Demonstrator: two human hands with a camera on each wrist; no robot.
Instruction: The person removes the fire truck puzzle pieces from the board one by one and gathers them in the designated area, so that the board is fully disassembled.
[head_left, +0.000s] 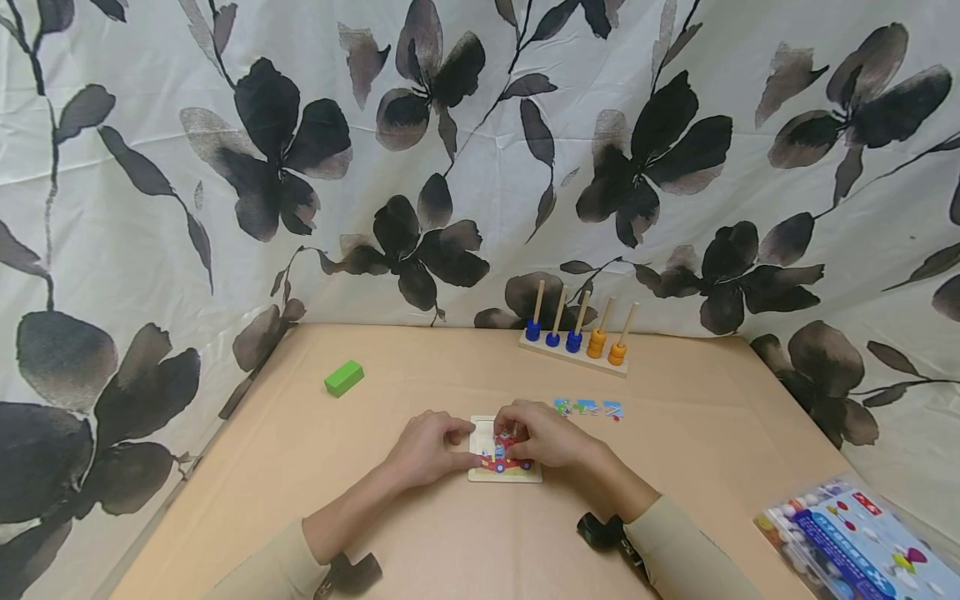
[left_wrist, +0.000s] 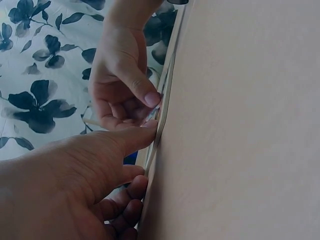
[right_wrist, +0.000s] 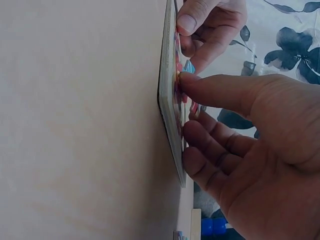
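A small square puzzle board [head_left: 525, 478] with a red vehicle picture lies on the table in front of me. My left hand [head_left: 431, 447] grips its left edge, thumb on the picture side and fingers along the rim. Over the upper right of the board, my right hand [head_left: 551, 435] pinches a puzzle piece [right_wrist: 194, 106] with red on it. In the right wrist view its thumb is against the picture, and the other fingers curl beside the board's edge. The fingers partly hide the piece and the picture.
Several loose puzzle pieces [head_left: 588, 407] lie in a row just behind the right hand. A peg stand [head_left: 573, 357] with blue and orange beads is at the back. A green block [head_left: 344, 378] sits back left, and a clear-and-blue case [head_left: 862, 542] lies front right.
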